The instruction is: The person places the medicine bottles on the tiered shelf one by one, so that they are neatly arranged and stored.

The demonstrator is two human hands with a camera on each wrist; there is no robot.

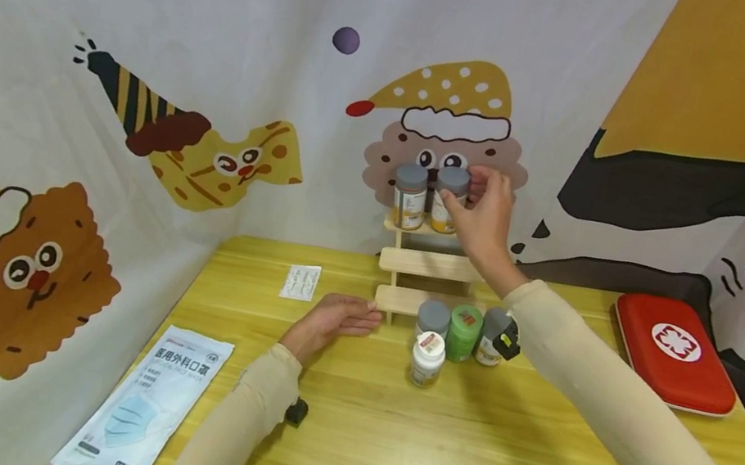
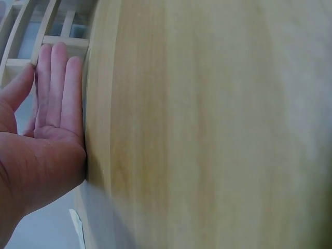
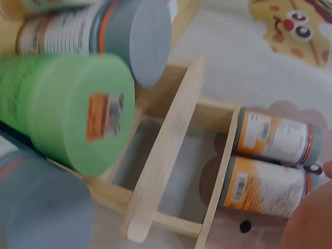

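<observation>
A small three-step wooden rack (image 1: 423, 263) stands at the back of the table. Two bottles with grey lids are on its top step, a left bottle (image 1: 409, 206) and a right bottle (image 1: 454, 177). My right hand (image 1: 490, 220) pinches the right bottle near its lid, thumb in front. Straight fingers of my left hand (image 1: 330, 320) touch the left end of the lowest step; the left wrist view shows the palm (image 2: 54, 150) beside the rack. In front of the rack stand a green bottle (image 1: 463, 336), two more grey-lidded bottles (image 1: 433, 316) and a small white bottle (image 1: 427, 363).
At the table's right back lies a red zip case (image 1: 676, 353) with a white emblem. A face-mask packet (image 1: 143, 404) is at the left edge, and a small white printed sheet (image 1: 300, 282) lies left of the rack. A patterned cloth (image 1: 282, 67) hangs behind.
</observation>
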